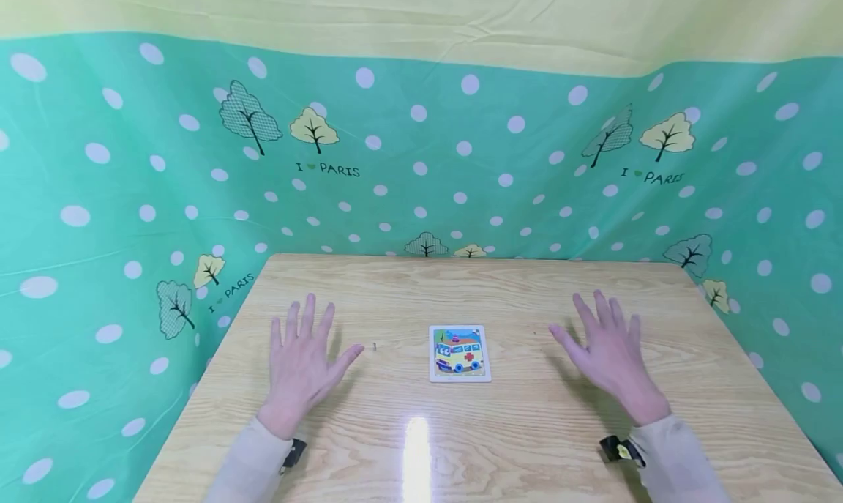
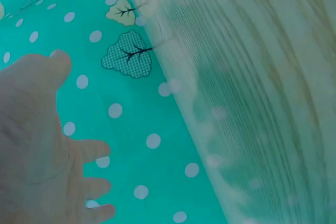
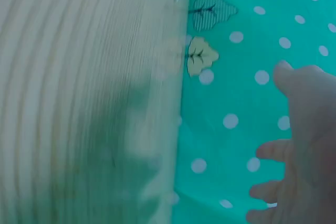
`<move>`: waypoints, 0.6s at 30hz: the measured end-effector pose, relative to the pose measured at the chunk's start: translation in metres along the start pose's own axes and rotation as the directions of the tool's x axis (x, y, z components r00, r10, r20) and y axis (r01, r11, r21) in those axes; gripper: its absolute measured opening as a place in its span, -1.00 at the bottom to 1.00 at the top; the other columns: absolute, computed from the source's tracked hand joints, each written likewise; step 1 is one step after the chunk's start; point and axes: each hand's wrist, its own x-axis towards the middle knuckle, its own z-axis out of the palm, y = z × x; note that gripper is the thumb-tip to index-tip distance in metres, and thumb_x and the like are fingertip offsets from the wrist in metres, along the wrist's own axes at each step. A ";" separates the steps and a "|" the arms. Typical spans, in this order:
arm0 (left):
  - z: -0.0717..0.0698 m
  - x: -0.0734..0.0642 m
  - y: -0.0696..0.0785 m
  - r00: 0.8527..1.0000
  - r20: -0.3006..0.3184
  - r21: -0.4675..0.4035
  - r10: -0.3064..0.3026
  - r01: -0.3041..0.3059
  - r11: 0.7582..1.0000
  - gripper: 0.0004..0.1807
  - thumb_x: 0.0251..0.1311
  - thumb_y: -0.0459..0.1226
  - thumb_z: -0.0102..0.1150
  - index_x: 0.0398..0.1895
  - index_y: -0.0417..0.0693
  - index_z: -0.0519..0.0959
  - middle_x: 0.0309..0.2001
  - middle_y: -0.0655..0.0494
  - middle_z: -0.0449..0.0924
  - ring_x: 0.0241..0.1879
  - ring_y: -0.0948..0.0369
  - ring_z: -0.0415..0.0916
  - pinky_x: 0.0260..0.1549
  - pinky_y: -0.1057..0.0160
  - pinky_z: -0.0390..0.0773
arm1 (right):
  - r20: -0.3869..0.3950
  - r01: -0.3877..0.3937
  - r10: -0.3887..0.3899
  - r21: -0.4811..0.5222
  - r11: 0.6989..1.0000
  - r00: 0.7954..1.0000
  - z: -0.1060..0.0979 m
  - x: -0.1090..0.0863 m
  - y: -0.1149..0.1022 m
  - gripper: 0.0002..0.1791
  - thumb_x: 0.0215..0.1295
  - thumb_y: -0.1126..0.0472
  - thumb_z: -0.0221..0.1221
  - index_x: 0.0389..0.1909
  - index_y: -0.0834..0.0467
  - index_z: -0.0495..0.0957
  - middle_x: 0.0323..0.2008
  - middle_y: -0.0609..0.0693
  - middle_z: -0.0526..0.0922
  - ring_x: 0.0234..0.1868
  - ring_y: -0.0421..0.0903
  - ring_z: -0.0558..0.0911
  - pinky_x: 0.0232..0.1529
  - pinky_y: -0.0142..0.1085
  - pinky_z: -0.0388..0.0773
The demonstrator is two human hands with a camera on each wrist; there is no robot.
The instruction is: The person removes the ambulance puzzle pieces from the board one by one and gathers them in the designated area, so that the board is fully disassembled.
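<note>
The person's left hand (image 1: 303,367), lower left of the head view, and right hand (image 1: 609,356), lower right, are both released, fingers spread above the wooden table (image 1: 514,430), grasping nothing. Two dark wrist devices (image 1: 622,450) show beside two pale sleeves (image 1: 675,459), which the bottom edge cuts off. One picture card (image 1: 459,353) with a cartoon ambulance lies at lower centre, between the hands. One speck (image 1: 375,347) near the left thumb is too small to identify. Each wrist view crops its hand.
</note>
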 end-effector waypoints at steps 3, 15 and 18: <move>0.001 0.000 0.004 1.000 0.030 -0.019 0.003 -0.003 1.000 0.05 0.36 0.47 -0.04 0.67 -0.04 0.24 0.71 -0.29 -0.02 0.66 -0.34 -0.05 0.58 -0.50 -0.05 | 0.011 0.013 -0.015 0.123 0.992 1.000 0.004 0.002 -0.006 -0.12 0.64 -0.28 -0.04 0.65 0.29 0.16 0.63 0.53 0.02 0.58 0.63 0.04 0.46 0.66 -0.15; 0.017 0.001 0.032 0.991 0.113 -0.368 0.065 -0.019 0.930 -0.06 0.37 0.24 0.26 0.61 -0.14 0.32 0.66 -0.27 0.16 0.58 -0.34 0.20 0.50 -0.45 0.25 | -0.033 0.011 0.004 0.447 0.895 0.999 0.028 0.012 -0.036 -0.40 0.58 0.00 0.23 0.43 0.29 0.48 0.43 0.34 0.50 0.35 0.37 0.57 0.32 0.30 0.57; 0.021 0.002 0.040 0.984 0.159 -0.435 0.082 -0.005 0.900 -0.10 0.37 0.19 0.28 0.61 -0.13 0.32 0.65 -0.26 0.19 0.59 -0.31 0.19 0.52 -0.43 0.23 | -0.012 -0.003 0.010 0.485 0.875 1.000 0.035 0.014 -0.045 -0.42 0.57 0.02 0.24 0.43 0.26 0.48 0.44 0.31 0.51 0.31 0.34 0.62 0.28 0.23 0.64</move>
